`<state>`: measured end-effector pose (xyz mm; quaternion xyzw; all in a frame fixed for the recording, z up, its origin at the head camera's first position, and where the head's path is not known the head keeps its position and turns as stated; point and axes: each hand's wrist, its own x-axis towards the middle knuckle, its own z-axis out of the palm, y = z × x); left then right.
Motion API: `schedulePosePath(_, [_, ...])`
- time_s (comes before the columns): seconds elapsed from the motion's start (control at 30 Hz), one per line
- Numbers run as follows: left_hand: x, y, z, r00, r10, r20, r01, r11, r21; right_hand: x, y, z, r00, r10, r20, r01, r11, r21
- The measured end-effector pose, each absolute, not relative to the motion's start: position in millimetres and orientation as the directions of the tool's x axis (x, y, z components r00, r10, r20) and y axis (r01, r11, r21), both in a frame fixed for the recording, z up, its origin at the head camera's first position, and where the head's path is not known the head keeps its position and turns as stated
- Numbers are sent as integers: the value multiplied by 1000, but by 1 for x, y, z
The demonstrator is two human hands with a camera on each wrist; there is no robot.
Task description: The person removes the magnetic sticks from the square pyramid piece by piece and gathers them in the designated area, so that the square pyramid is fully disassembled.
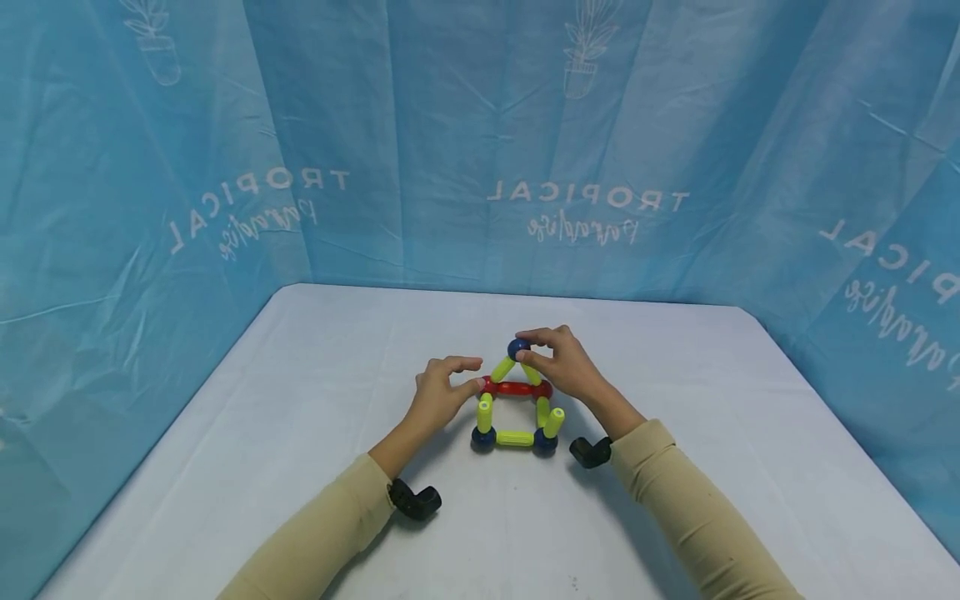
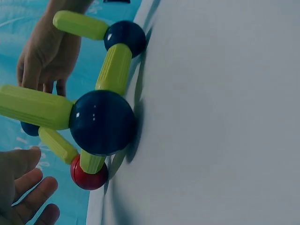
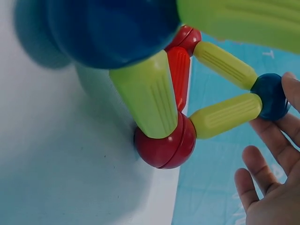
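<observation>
A frame of magnetic rods and balls stands on the table. Its base joins two front blue balls and two red balls with yellow-green rods and one red rod at the back. From the red balls two more rods slant up to a blue top ball. My right hand pinches that ball between thumb and fingers. Beside the left red ball is my left hand, fingers spread and gripping nothing; thumb contact is unclear. Upright rods rise from both front balls.
A white-covered table carries the frame. Blue printed curtains hang behind it and along both sides. Black wrist-worn devices jut inward from both sleeves, close above the tabletop.
</observation>
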<state>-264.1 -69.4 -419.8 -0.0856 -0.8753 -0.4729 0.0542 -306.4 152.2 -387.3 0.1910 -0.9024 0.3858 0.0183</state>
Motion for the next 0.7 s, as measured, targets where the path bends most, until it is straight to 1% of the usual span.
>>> schedulePosePath(0.17, [-274, -64, -419, -983, 133, 130, 184, 579, 794, -306, 150, -387, -919, -341, 197, -380, 638, -670])
schedulePosePath(0.3, [-279, -60, -418, -984, 151, 98, 169, 588, 791, -305, 147, -385, -914, -347, 208, -394, 646, -654])
schedulePosePath(0.53, [-284, -53, -417, -977, 182, 113, 202, 598, 776, -305, 145, -383, -915, -347, 205, -393, 655, -645])
schedulePosePath(0.7, [-286, -49, -417, -977, 178, 120, 206, 618, 759, -305, 146, -385, -915, -348, 206, -395, 659, -640])
